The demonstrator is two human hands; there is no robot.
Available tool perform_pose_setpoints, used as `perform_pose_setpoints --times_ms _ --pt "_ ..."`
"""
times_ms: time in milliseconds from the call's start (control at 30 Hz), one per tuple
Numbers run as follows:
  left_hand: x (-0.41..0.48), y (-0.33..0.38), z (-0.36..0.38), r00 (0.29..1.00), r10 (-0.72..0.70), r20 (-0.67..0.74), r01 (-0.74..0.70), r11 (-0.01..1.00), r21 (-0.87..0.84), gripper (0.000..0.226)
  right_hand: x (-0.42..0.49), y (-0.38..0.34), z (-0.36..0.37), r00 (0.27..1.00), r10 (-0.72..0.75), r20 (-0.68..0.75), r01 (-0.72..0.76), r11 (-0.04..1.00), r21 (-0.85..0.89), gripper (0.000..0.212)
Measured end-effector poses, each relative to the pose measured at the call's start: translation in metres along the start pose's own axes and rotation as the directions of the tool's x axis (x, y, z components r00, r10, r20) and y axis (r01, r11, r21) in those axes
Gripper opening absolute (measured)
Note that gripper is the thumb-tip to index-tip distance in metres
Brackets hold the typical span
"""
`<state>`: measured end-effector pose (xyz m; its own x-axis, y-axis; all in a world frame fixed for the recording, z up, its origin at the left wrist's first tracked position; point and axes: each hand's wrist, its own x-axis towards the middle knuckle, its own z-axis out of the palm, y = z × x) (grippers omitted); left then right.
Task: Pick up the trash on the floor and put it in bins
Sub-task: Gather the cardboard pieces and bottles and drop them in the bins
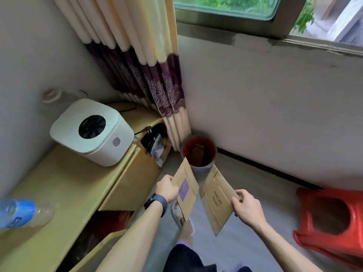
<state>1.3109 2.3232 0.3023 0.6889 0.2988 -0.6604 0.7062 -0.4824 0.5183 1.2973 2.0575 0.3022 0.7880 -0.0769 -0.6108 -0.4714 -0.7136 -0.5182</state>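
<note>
Sheets of brown card, one per hand: the left hand [167, 188] pinches the left sheet [185, 190] at its side edge, and the right hand [246, 207] grips the right sheet [216, 201] likewise. Both sheets reach ahead of the hands towards the bin [200, 169]. Judged light, stiff and flat; edge grips suffice.

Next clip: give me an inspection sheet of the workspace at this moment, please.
Surface: light floor, in a corner of the room.
Job's things: labelled envelope and plain envelope held near the bin; something brown is already inside it.
Clutter: water bottle and white appliance on the cabinet; red stool on the right.
Hands: left hand grips the labelled envelope; right hand grips the plain envelope.
Cables: black cable behind the appliance.
Surroundings: curtain, window.
</note>
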Motion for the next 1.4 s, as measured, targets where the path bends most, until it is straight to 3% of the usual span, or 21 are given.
perform_pose_setpoints --times_ms 167,300,500,667,767,900,1000,1133,1233,1400 --pt "0.111 0.033 0.006 0.999 0.031 0.013 -0.031 0.998 0.057 0.023 0.098 -0.045 0.029 0.997 0.071 -0.013 -0.07 0.996 0.061 0.024" --pt "0.178 0.052 0.032 0.994 0.051 0.092 -0.047 0.998 -0.04 0.009 0.176 -0.059 0.045 0.986 0.158 -0.055 -0.146 0.973 0.181 0.027" --pt "0.278 0.063 0.094 0.956 0.168 0.24 -0.181 0.983 0.033 0.035 0.3 -0.066 0.074 0.963 0.256 0.084 -0.259 0.793 0.551 0.027" --pt "0.334 0.06 0.148 0.926 0.266 0.266 -0.271 0.962 -0.018 0.041 0.375 -0.052 0.082 0.953 0.251 0.169 -0.301 0.734 0.609 0.03" --pt "0.36 0.051 0.168 0.924 0.246 0.294 -0.247 0.968 -0.035 0.039 0.407 -0.043 0.088 0.943 0.265 0.201 -0.333 0.772 0.542 0.024" --pt "0.385 0.034 0.189 0.928 0.104 0.358 -0.078 0.993 -0.088 0.048 0.441 -0.031 0.108 0.94 0.311 0.139 -0.34 0.837 0.428 0.017" --pt "0.402 0.023 0.202 0.912 0.078 0.402 -0.068 0.997 -0.041 0.052 0.461 -0.021 0.121 0.971 0.236 0.049 -0.241 0.96 0.142 0.01" --pt "0.443 0.001 0.208 0.946 0.068 0.317 -0.121 0.981 0.149 0.041 0.499 -0.018 0.136 0.972 0.232 0.026 -0.228 0.967 -0.112 0.019" --pt "0.476 -0.032 0.198 0.956 0.086 0.28 -0.19 0.91 0.369 0.047 0.527 -0.019 0.141 0.974 0.228 -0.001 -0.22 0.939 -0.263 0.02" --pt "0.518 -0.084 0.189 0.948 0.17 0.27 -0.317 0.607 0.729 0.063 0.57 -0.015 0.163 0.985 0.17 0.011 -0.14 0.848 -0.511 0.021"
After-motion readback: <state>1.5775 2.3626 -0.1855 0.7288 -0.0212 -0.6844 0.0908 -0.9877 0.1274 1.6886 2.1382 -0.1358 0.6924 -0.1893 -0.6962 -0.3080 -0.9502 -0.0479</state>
